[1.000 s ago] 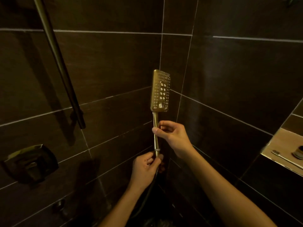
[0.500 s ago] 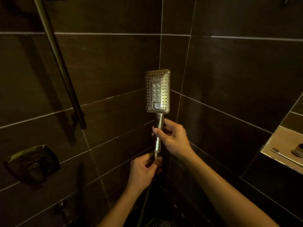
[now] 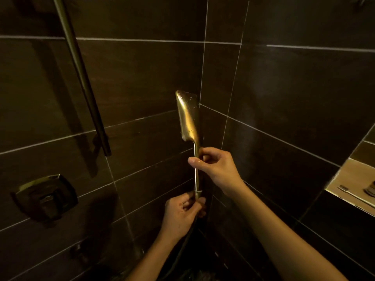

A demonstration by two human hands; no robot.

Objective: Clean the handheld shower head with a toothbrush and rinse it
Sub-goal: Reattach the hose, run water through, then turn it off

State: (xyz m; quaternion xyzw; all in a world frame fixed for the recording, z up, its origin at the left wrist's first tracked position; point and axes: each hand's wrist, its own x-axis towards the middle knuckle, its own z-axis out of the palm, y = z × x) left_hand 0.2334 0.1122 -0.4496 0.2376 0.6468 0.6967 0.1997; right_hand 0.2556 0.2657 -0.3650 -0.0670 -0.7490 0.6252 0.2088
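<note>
Right hand pinches the upper handle of the shower head, held upright in the tiled corner, its smooth wet back to the camera; left hand grips the base at the hose joint; best roll it gently, steadying the base; toothbrush lies untouched in the niche

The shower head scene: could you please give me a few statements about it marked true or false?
1. The right hand grips the shower head by its handle. True.
2. The nozzle face is turned toward the camera. False: its smooth back shows.
3. The toothbrush lies in the wall niche. True.
4. The left hand holds the toothbrush. False: it holds the handle's lower end, by the hose.
</note>
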